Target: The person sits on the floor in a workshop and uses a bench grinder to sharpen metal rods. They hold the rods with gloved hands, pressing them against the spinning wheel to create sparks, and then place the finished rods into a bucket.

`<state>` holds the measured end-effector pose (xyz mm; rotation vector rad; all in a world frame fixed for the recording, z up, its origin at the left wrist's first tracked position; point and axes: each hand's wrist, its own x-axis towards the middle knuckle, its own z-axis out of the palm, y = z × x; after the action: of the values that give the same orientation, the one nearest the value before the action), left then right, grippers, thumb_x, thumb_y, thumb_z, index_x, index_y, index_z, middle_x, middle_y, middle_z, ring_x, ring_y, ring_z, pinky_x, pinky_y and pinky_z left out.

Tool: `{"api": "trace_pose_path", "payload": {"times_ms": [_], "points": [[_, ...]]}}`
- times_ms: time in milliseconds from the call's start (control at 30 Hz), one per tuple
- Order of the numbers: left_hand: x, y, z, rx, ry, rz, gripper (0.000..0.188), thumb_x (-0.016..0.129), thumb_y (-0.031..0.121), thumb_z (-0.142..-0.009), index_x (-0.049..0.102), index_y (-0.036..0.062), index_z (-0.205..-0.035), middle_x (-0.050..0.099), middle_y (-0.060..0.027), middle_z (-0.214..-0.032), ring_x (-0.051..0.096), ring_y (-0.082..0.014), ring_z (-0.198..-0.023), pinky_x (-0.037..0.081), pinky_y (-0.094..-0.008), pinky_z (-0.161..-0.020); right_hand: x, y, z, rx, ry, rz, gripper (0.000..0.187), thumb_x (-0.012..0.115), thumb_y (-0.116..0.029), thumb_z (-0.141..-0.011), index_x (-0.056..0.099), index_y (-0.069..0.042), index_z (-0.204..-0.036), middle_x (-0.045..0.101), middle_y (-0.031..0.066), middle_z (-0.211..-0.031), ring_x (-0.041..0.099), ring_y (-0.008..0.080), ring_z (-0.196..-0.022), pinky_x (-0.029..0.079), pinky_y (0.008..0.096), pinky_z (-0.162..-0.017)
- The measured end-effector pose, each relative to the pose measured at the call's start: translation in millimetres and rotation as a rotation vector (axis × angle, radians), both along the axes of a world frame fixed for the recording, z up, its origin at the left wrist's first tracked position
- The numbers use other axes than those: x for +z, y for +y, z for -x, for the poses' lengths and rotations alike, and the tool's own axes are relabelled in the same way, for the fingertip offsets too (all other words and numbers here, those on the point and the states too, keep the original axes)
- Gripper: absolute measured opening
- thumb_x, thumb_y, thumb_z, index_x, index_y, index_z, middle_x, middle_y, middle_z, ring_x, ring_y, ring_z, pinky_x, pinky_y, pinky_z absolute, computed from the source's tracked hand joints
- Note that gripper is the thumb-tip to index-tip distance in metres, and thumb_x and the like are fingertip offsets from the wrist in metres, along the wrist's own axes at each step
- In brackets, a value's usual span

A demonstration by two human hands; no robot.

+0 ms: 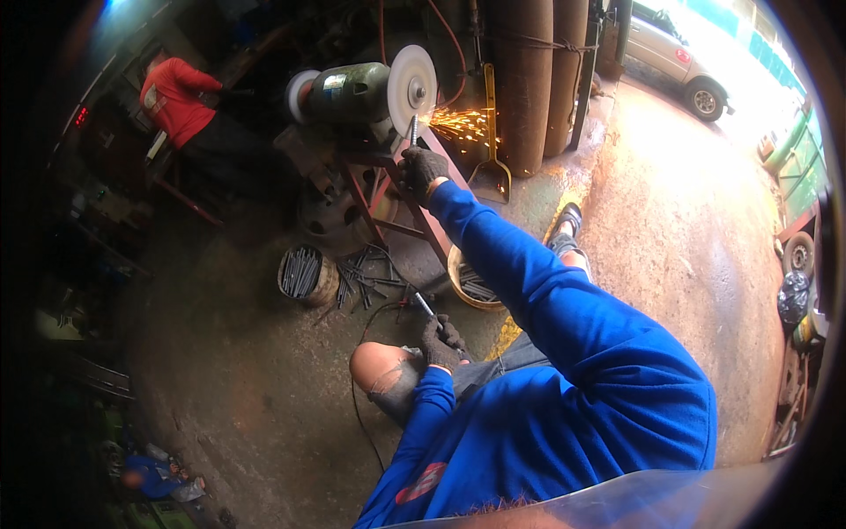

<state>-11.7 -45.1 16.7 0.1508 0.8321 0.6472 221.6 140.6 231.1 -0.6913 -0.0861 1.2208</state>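
My right hand (423, 174), in a dark work glove, reaches out closed around a short metal rod (414, 130). The rod's tip meets the pale right-hand wheel (411, 88) of a green bench grinder (352, 93). Orange sparks (463, 126) fly off to the right from the contact. Down by my bare knee, my gloved left hand (441, 342) is closed on another metal rod (425, 304), which points up toward the grinder. Its lower end is hidden by the glove. The grinder sits on a reddish metal stand (407, 231).
A bucket of dark rods (328, 284) stands left of the stand, with loose rods (363, 284) beside it. Another bucket (456, 271) is partly behind my right arm. Tall brown cylinders (522, 79) and a yellow-handled shovel (491, 132) stand beyond. A person in red (181, 101) works far left.
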Motion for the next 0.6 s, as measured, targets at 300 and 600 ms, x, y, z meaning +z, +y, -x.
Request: {"api": "trace_pose_path", "payload": {"times_ms": [300,600], "points": [[0,1,1,0.001,-0.013,0.012,0.021,0.054,0.038,-0.091,0.058,0.0169,-0.090,0.039,0.0036,-0.056,0.033,-0.0107,-0.043,0.028,-0.0285,-0.042,-7,6,-7,-0.020,-1.338,0.379,0.022,0.073,-0.028,-0.074,0.069,-0.011,-0.088,0.069,0.0151,-0.082,0.069,0.0293,-0.078,0.053,0.0420,-0.065],[-21,2,1,0.025,-0.043,-0.056,0.020,0.055,0.036,-0.090,0.057,0.0166,-0.091,0.041,0.0034,-0.058,0.035,-0.0111,-0.044,0.028,-0.0291,-0.044,-58,-6,-23,-0.159,-0.576,0.096,0.012,0.050,-0.024,-0.092,0.055,-0.013,-0.095,0.052,0.0028,-0.066,0.049,0.0172,-0.045,0.040,0.0334,-0.041]]}}
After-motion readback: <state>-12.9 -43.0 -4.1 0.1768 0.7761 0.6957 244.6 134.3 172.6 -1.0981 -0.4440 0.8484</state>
